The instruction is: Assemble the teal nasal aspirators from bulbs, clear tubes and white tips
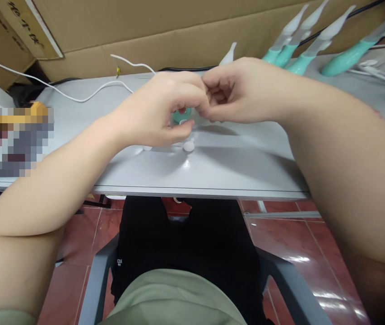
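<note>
My left hand [158,110] is closed, with thumb and fingers curved around a teal rounded piece [183,116] that shows in the gap between them. A small red spot is visible on this piece; the rest is covered by my fingers. Touching the left fingertips, my right hand [229,92] has its fingers curled in a pinch, and whatever they hold is hidden. Just below the left thumb, a small white round piece [188,146] lies on the grey table [206,174]. A white tapered tip [229,55] sticks up behind my right hand, its base out of sight.
Several teal-handled devices with clear necks and white tapered tips [334,27] stand at the back right. A white cable [87,97] crosses the back left. Cardboard [138,31] walls the rear. A blurred-out item [19,140] lies at left.
</note>
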`<state>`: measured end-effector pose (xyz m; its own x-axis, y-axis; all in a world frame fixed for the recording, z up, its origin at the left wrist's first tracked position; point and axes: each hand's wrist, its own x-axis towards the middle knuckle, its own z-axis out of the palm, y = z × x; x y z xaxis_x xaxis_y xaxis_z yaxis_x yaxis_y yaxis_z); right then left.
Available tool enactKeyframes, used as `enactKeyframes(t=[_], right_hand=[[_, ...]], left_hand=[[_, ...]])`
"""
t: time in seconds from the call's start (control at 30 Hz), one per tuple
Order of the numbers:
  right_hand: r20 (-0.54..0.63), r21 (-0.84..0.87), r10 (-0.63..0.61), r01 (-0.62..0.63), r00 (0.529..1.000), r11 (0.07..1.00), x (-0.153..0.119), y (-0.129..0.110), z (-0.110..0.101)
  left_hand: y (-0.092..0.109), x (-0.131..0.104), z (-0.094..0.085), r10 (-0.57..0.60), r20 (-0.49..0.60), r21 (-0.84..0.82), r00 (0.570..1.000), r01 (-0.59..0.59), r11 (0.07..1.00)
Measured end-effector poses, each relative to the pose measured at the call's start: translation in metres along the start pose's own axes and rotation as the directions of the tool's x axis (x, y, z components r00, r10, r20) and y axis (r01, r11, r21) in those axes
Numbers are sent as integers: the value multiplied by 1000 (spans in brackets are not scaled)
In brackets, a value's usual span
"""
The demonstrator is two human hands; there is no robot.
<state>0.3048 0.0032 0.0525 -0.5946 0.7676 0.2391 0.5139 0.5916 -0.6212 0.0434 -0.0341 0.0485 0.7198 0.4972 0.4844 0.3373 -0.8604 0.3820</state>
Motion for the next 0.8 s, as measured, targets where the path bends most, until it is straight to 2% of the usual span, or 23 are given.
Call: enactKeyframes(t=[0.2,0.4,0.5,0.57,0.67,0.73,0.8], right_hand=[[-57,11,13,-13,998,1000,-1,-2,5],[-55,16,-5,5,998,1000,-2,-3,10],[-107,131,21,-7,994,991,-4,-12,12],[-177,272,38,12,983,962,-5,-17,12],[-270,439,50,77,961,895,-2,-17,11],[-280,531,38,121,959,839,4,-10,13],[-274,635,28,159,961,756,9,-2,17]], left_hand=[[-3,-1,3,11,240,138,971,-45,989],[-1,2,8,-60,330,210,942,-11,978],[7,3,4,-104,343,180,934,43,983],[12,3,0,-91,281,126,955,57,990],[12,-1,-8,5,25,48,1000,-6,999],[5,-5,-13,96,-119,121,988,-82,989],[-6,-7,-16,213,-184,276,960,-157,948]])
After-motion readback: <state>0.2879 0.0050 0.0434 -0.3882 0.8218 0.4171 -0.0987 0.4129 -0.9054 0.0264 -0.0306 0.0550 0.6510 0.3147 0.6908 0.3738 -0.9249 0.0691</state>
